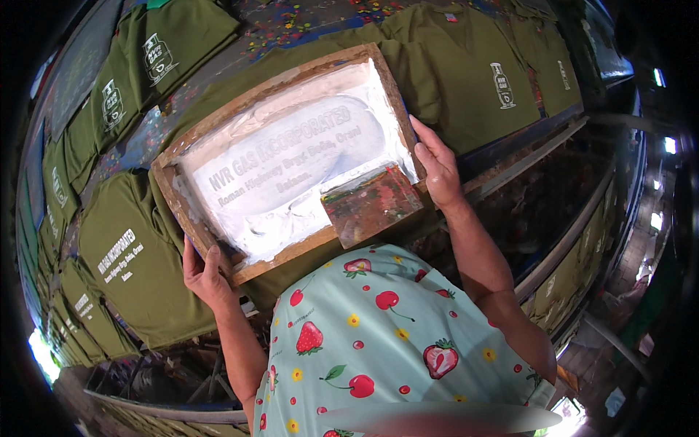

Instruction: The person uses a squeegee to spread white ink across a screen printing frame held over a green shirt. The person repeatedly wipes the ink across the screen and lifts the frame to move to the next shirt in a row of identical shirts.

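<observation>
A wooden-framed printing screen (251, 156), its mesh smeared with white ink and bearing a lettered design, is held tilted in front of me over an olive-green shirt. My left hand (210, 280) grips the frame's lower left corner, thumb on top. At the right side of the frame, my right hand (438, 166) holds the edge with its fingers bent round it. A paint-stained squeegee (371, 207) rests in the screen at its near right, across the lower frame bar.
More olive shirts with white prints lie along the paint-speckled table, including one shirt (135, 255) at left and another shirt (466, 80) at far right. Below the table's edge (520, 164), further printed shirts (575, 269) show on a lower level at right.
</observation>
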`<state>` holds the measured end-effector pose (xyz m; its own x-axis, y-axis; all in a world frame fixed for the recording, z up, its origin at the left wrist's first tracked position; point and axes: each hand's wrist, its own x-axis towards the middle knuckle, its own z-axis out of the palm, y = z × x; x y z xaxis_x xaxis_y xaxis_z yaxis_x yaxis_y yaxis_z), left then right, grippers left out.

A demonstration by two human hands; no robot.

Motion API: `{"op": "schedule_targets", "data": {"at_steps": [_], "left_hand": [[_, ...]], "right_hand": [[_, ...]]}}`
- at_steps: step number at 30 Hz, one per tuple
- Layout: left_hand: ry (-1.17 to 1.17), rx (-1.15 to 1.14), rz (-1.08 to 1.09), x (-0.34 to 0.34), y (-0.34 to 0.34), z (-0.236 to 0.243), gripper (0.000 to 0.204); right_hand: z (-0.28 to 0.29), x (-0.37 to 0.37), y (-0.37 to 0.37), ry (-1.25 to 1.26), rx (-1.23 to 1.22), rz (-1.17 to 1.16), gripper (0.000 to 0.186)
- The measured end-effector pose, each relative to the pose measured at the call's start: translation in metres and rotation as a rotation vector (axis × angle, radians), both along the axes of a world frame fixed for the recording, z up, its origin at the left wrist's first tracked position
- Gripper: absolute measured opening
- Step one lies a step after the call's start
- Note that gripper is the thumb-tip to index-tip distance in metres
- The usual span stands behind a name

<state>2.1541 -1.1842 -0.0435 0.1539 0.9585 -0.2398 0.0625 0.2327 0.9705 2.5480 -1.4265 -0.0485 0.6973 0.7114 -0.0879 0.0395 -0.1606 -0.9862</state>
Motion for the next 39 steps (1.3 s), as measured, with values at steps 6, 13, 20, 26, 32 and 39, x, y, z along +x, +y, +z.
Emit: {"op": "schedule_targets", "data": {"at_steps": [6, 13, 20, 26, 32, 39], "left_hand": [[-0.04, -0.012, 0.003, -0.001, -0.001, -0.003, 0.063], [-0.035, -0.01, -0.009, -0.005, 0.001, -0.006, 0.064], [-0.023, -0.021, 0.009, -0.005, 0.002, -0.008, 0.064], [0.062, -0.042, 0.018, -0.007, 0.002, -0.009, 0.063], [-0.109, -0.003, 0.04, -0.003, 0.001, -0.009, 0.065], [-0.138, -0.041, 0.044, 0.0, 0.001, -0.003, 0.064]], "right_hand": [[-0.003, 0.002, -0.001, -0.049, -0.005, 0.008, 0.05], [-0.004, 0.002, -0.002, -0.083, -0.018, 0.019, 0.05], [-0.005, 0.0, -0.001, -0.057, -0.009, 0.002, 0.05], [-0.01, 0.0, -0.003, -0.074, -0.048, -0.018, 0.05], [-0.009, 0.0, 0.0, 0.042, -0.033, -0.063, 0.052], [-0.014, 0.003, -0.004, 0.07, 0.002, -0.043, 0.052]]}}
